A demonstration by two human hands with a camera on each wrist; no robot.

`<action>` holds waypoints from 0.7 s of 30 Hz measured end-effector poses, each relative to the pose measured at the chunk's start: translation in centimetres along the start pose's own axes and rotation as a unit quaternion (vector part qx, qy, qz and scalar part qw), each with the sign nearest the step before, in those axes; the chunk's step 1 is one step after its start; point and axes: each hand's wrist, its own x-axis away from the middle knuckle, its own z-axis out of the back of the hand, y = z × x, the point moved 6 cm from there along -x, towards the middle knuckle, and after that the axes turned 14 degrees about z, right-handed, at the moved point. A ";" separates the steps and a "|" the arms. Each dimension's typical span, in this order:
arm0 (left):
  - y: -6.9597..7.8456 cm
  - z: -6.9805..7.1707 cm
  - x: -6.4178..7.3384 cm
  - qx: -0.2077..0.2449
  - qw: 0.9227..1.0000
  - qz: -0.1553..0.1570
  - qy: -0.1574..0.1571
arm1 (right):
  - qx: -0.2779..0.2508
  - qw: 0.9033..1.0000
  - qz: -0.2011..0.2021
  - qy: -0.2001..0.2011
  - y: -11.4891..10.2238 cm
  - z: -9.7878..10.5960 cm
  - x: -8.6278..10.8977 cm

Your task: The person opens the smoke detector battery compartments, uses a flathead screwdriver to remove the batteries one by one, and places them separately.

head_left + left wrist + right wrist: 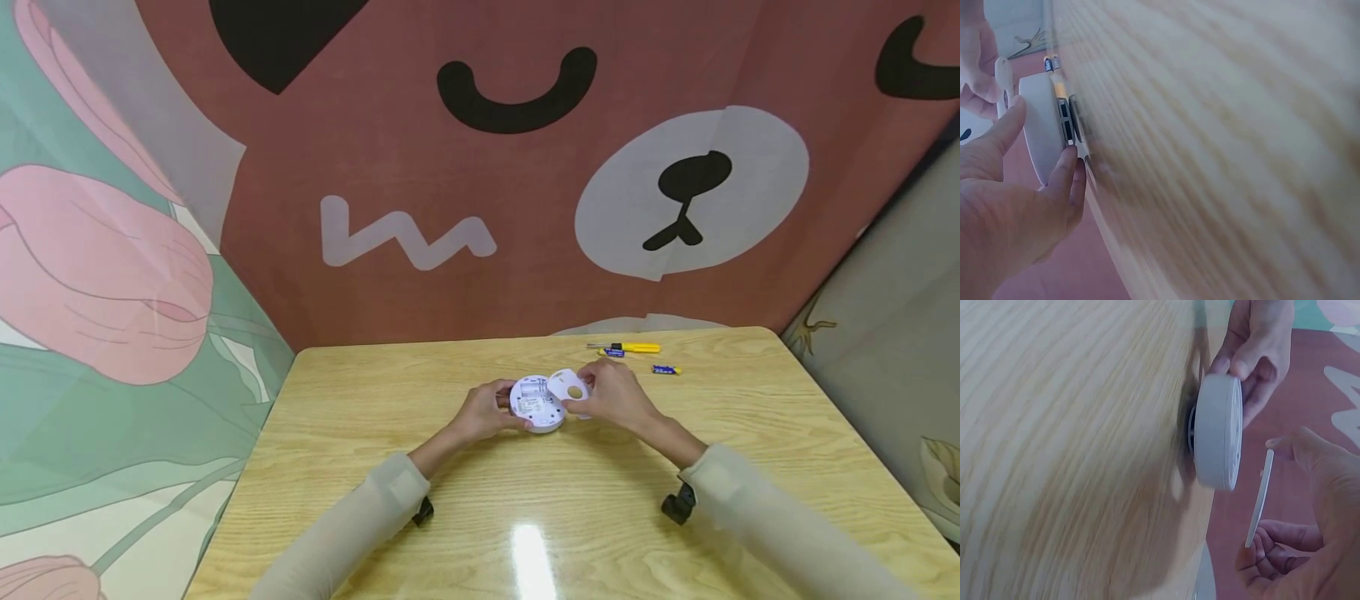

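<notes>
A round white smoke detector (536, 408) is held just above the table by my left hand (480, 412), back facing up with its battery bay (534, 388) exposed. In the left wrist view the thumb presses one face of the detector (1041, 125) and the fingers lie on the other. My right hand (618, 396) pinches a thin white plate (562, 383) with a round hole by its edges. That plate (1260, 500) shows edge-on in the right wrist view, apart from the detector (1216, 431). Whether the bay holds any battery is too small to tell.
At the back right of the wooden table (375, 517) lies a yellow-handled screwdriver (640, 347). One blue battery (612, 353) sits right by it, and another (664, 369) lies nearer me. A printed cloth wall (420, 292) rises behind the table's far edge.
</notes>
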 end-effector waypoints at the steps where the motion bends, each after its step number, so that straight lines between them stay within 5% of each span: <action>1: 0.0 0.0 0.0 0.001 1.000 -0.002 -0.001 | -0.001 1.000 -0.001 0.001 -0.2 -0.1 -0.1; 21: 0.5 0.1 0.2 -0.013 1.000 -0.009 0.017 | -0.009 0.999 -0.048 0.007 -2.6 -2.8 -1.3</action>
